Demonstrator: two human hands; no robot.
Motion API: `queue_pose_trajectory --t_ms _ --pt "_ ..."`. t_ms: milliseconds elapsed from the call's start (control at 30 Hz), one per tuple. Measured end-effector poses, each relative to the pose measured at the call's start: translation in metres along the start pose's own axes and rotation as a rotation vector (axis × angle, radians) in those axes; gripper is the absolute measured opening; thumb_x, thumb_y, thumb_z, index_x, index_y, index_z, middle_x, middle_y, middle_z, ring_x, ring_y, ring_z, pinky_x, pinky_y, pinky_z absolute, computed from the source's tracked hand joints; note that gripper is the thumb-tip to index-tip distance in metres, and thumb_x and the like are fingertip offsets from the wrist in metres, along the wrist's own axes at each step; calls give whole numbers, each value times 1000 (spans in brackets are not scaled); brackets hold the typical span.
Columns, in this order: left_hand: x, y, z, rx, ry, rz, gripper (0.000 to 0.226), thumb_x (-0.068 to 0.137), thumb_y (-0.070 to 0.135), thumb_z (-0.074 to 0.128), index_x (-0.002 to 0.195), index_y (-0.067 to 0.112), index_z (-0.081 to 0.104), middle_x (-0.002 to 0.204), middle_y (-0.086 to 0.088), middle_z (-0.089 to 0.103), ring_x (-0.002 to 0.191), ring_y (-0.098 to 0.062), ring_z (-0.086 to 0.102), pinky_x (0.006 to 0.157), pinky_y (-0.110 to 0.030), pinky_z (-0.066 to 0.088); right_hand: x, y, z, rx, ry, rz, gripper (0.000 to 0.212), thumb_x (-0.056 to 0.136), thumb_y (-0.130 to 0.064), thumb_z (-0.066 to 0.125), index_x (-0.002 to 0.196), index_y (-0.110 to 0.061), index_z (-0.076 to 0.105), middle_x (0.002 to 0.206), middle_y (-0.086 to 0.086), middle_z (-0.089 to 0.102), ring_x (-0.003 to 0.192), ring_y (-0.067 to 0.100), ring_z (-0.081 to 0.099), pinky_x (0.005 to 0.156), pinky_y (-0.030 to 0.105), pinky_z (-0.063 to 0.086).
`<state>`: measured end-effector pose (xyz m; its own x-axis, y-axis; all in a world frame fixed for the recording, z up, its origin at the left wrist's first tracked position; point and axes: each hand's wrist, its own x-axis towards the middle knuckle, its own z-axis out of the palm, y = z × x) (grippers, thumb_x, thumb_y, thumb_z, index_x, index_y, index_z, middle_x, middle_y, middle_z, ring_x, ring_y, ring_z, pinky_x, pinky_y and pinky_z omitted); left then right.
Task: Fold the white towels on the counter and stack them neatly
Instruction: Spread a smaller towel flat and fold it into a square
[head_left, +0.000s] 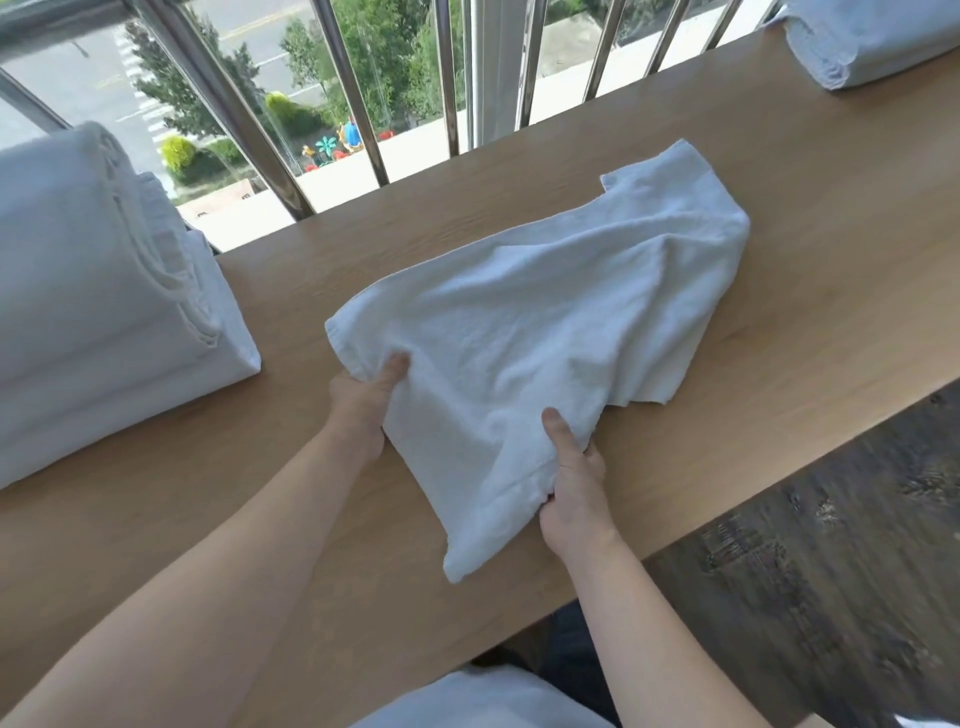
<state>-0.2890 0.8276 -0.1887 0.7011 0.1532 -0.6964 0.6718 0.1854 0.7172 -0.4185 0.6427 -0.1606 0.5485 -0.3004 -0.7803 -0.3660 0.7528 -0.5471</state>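
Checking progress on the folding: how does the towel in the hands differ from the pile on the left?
The held towel lies rumpled and loose mid-counter; the left pile is folded and stacked. The held towel is one piece, gripped by the left hand and right hand; the pile sits untouched. Both are white.

Both bare forearms reach forward — left hand (363, 397) and right hand (574, 483) pinching, thumbs on top.

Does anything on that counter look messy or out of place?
Only the towel being worked on: it lies rumpled and skewed across the wooden counter, its far end bunched, while the left hand and right hand pinch its near edge. The folded stack at the left looks tidy. Nothing is spilled or damaged.
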Motion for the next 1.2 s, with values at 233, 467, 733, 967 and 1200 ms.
queue_pose_trajectory --t_ms 233,467,733,967,1200 --pt "5 7 -10 -87 76 15 35 77 32 86 103 17 69 103 -4 75 96 -26 73 79 -41 60 -3 3 -23 15 82 -27 28 91 -31 73 111 -13 63 110 12 75 98 29 74 87 52 59" --pt "-5 -8 -29 47 130 1 39 77 23 87 110 17 68 112 -7 72 103 -31 70 95 -53 55 -3 7 -16 -2 105 -50 27 89 -7 71 112 -9 58 111 18 71 96 36 72 88 55 58" --pt "-22 -6 -30 -29 -122 -20 63 66 36 88 121 13 68 115 -9 74 109 -32 70 92 -48 56 1 6 -7 17 54 -22 36 91 -33 73 121 -22 55 116 9 71 99 28 73 85 49 60" --pt "-51 -41 -31 47 -299 115 49 76 29 87 120 14 69 117 -5 74 108 -23 71 84 -38 60 2 10 -3 62 65 -69 43 89 1 66 121 -27 56 112 9 71 95 28 74 82 50 61" --pt "-32 -26 -50 248 76 238 45 78 26 87 118 20 65 107 4 74 97 -19 72 77 -35 60 3 -3 -18 -6 105 -122 24 90 -4 65 104 -17 51 112 13 64 90 26 66 70 36 57"
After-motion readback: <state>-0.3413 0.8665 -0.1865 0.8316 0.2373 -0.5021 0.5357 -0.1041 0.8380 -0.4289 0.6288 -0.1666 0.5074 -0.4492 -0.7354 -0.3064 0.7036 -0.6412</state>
